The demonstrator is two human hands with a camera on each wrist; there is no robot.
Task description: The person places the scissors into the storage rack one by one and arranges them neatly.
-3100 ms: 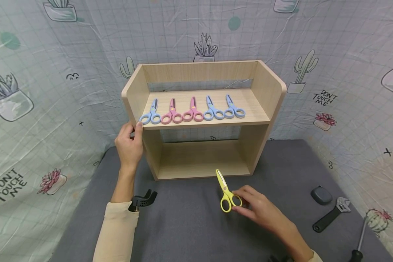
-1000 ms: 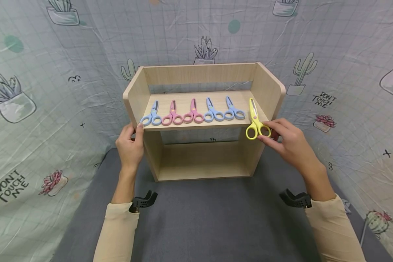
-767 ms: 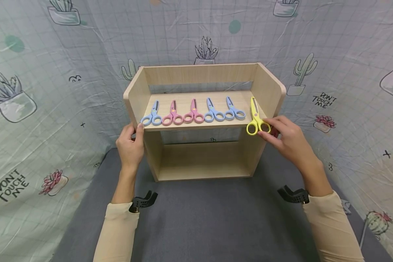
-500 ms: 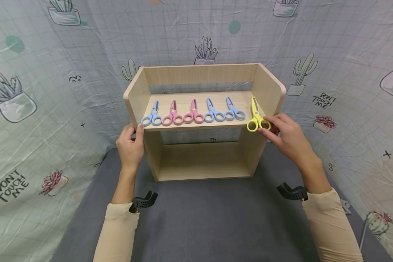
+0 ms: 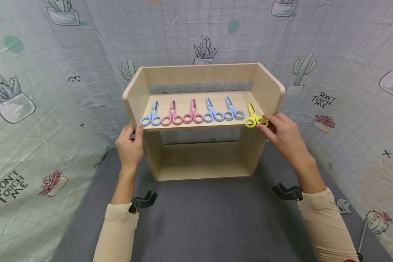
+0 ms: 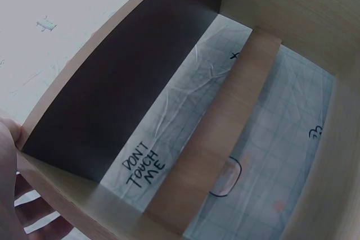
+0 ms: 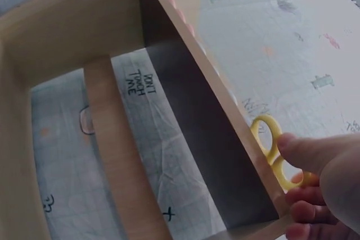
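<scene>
A wooden shelf (image 5: pixel 203 125) stands on a grey mat (image 5: pixel 203 218), cactus-print cloth (image 5: pixel 36 91) behind. On its upper board lie six scissors: three blue, two pink, one yellow (image 5: pixel 253 117) at the right end, pinched by the right hand (image 5: pixel 283 136). The left hand (image 5: pixel 129 147) grips the shelf's left edge.

Printed words on the backdrop cloth

The cactus-patterned backdrop cloth (image 5: pixel 347 54) carries the hand-lettered phrase "DON'T TOUCH ME" in black capitals: once at the lower left of the head view beside a pink potted succulent, once at the right beside a potted cactus. The same phrase shows through the open back of the wooden shelf (image 6: pixel 112 99) in the left wrist view, and again, turned sideways, behind the shelf in the right wrist view. No other text, brand or number can be read.
</scene>
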